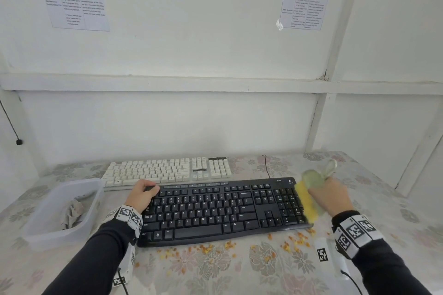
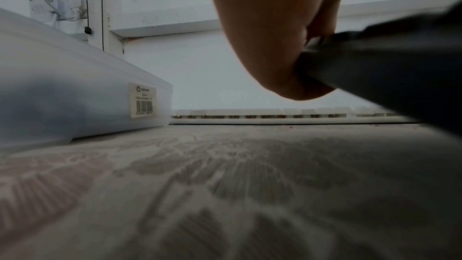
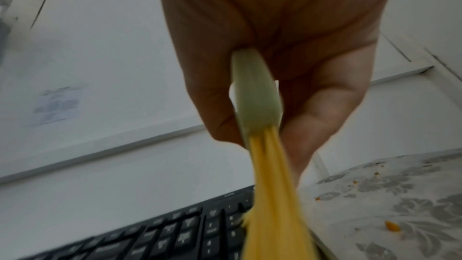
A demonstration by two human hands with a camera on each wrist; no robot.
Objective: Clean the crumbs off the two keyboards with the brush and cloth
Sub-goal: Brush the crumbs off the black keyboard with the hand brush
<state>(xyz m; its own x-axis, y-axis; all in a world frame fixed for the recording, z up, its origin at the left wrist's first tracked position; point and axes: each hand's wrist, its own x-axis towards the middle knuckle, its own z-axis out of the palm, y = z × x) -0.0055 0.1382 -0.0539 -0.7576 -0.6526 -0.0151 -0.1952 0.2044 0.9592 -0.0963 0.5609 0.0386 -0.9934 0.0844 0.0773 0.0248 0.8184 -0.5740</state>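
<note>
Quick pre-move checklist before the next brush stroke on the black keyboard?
1. Right hand grips brush: ok.
2. Bristles on the black keyboard, at its right end: ok.
3. Left hand holds the keyboard's top-left corner: ok.
4. Crumbs lie on the tablecloth by the front edge: not ok.
5. Cloth lies in the plastic bin: ok.
6. White keyboard crumb-free: cannot tell.

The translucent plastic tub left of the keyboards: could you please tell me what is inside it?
Inside the translucent plastic tub lies a crumpled grey cloth, seen from the head view. The cloth covers part of the floor, so anything beneath it cannot be seen.
</note>
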